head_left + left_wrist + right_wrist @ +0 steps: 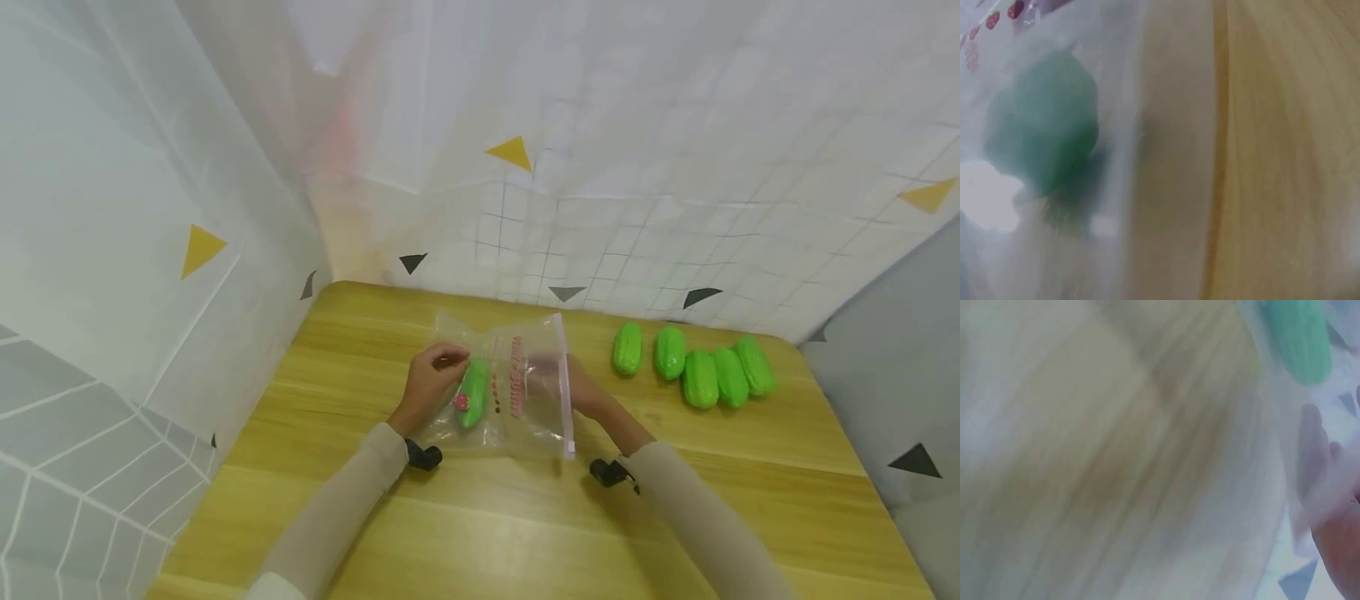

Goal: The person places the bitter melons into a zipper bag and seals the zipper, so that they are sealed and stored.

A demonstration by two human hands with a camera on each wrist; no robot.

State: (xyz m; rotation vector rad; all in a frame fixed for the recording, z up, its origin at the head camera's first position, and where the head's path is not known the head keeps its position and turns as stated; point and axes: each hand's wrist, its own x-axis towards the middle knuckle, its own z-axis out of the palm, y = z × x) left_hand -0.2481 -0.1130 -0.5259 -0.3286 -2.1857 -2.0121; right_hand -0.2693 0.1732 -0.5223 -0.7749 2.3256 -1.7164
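Observation:
A clear zip bag (536, 417) with red print and strawberry pictures lies across the middle of the table in the head view. Inside its left part is a bright green cucumber (474, 392), blurred through the plastic in the left wrist view. My left hand (431, 383) pinches the bag beside the cucumber's upper end, fingertips curled against the thumb. My right hand (558, 371) reaches in at the bag's mouth, by the pale slider strip (564, 383). Its fingers (1313, 447) look straight through the plastic in the right wrist view, short of the cucumber.
Several more green cucumbers (702, 379) lie at the table's back right. The wooden table (480, 533) ends at a white sheet wall (622, 233) with grid lines and coloured triangles. Other sheeting hangs at the left.

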